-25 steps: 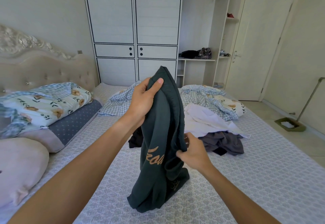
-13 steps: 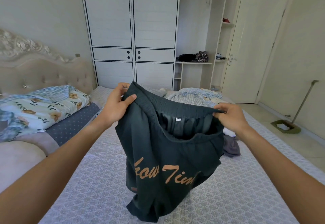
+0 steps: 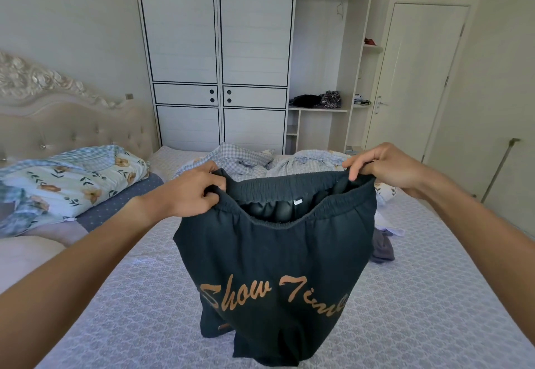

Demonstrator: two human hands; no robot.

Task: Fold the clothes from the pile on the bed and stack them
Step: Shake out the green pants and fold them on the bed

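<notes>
Dark green shorts point(image 3: 275, 258) with orange "Show Time" lettering hang in front of me above the bed point(image 3: 419, 296), the waistband stretched wide and gaping. My left hand point(image 3: 191, 189) grips the waistband's left end and my right hand point(image 3: 382, 166) grips its right end. The lower hem touches the bedspread. Behind the shorts, the clothes pile point(image 3: 383, 245) is mostly hidden; only a dark grey garment and a bit of white cloth show at the right.
A checked blue quilt point(image 3: 246, 160) lies crumpled at the far side of the bed. Floral pillows point(image 3: 72, 183) and a pink pillow point(image 3: 26, 255) sit at the left by the headboard. A white wardrobe point(image 3: 217, 56) and door point(image 3: 417, 79) stand beyond.
The shorts went from a bunched hanging bundle to spread open by the waistband. My right hand rose from the lower part to the waistband's right end, and both hands moved apart.
</notes>
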